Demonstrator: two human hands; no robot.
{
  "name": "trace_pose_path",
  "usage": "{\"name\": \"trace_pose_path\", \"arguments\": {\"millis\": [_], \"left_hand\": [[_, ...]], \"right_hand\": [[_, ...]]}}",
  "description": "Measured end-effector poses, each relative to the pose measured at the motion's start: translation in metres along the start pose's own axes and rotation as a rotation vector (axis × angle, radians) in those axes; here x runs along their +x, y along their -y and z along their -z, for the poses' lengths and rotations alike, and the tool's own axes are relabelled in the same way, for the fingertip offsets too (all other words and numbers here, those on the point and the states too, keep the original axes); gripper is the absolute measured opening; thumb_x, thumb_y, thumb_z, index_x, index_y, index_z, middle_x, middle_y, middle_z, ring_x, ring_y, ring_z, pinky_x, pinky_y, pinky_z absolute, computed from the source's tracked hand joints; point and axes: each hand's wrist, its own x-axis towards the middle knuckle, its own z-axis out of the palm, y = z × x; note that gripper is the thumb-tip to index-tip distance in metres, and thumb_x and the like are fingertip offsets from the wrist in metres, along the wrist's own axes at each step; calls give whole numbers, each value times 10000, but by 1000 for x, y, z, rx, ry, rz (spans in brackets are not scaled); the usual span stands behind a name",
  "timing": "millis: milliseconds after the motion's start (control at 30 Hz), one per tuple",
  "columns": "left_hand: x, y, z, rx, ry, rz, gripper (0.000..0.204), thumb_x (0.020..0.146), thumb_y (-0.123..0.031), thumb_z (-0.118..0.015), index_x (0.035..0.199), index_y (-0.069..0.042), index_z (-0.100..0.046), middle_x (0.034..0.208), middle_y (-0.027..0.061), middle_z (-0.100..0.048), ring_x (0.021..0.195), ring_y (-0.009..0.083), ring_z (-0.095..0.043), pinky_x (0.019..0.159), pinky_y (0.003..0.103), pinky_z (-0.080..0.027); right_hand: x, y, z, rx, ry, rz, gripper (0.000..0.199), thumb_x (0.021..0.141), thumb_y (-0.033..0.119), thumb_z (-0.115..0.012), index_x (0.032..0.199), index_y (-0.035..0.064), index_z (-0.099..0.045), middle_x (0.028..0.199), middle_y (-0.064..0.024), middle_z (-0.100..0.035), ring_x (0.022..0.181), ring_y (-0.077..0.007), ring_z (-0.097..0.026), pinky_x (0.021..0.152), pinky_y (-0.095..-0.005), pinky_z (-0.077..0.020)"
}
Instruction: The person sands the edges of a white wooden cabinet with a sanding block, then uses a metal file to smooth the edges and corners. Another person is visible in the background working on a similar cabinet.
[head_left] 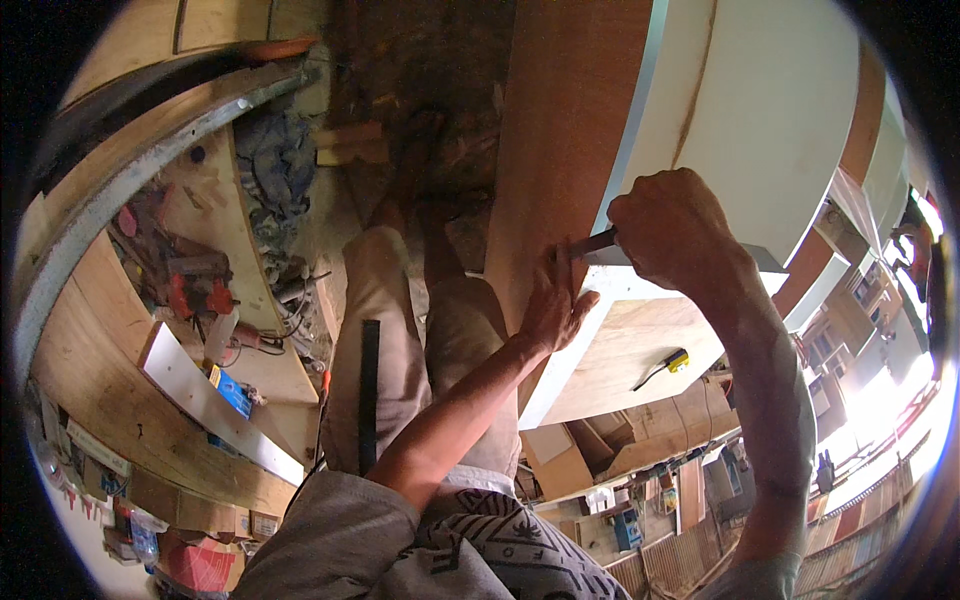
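My right hand is closed in a fist round a dark, narrow tool; its exact kind is hidden by my fingers. The tool's end points left, close to my left fingertips. My left hand lies with fingers stretched and thumb apart against the reddish-brown panel, at its edge. Both hands are at the near corner of a large box-like wooden piece with a white face and a pale blue edge. On its bare plywood side lies a small yellow-and-black tape measure.
To my left stands a curved-looking bench with a metal-edged rail, red tools and a white board. Blue cloth lies in a heap beyond my legs. Wood offcuts are on the dark floor. Cluttered shelving stands at lower right.
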Motion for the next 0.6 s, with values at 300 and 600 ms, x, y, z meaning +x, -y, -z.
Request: {"name": "trace_pose_path", "arguments": {"millis": [300,600], "left_hand": [[-8,4,-15,-123,-41,37,873,997,-420,-525,1530,93,-62,1497,382,-169,1372,567,-232,1151,545,-281],[-10,5,-15,7,-80,25,804,1013,-381,-492,1539,71,-86,1493,374,-206,1328,562,-298,1086,562,-342]], "right_hand": [[-4,10,-10,-36,-49,7,72,796,146,-734,758,87,-754,670,-100,-701,678,-237,-722,667,-366,-576],[-15,15,-28,-23,-173,-10,108,827,154,-708,733,113,-741,675,-94,-707,674,-218,-723,649,-351,-572]]}}
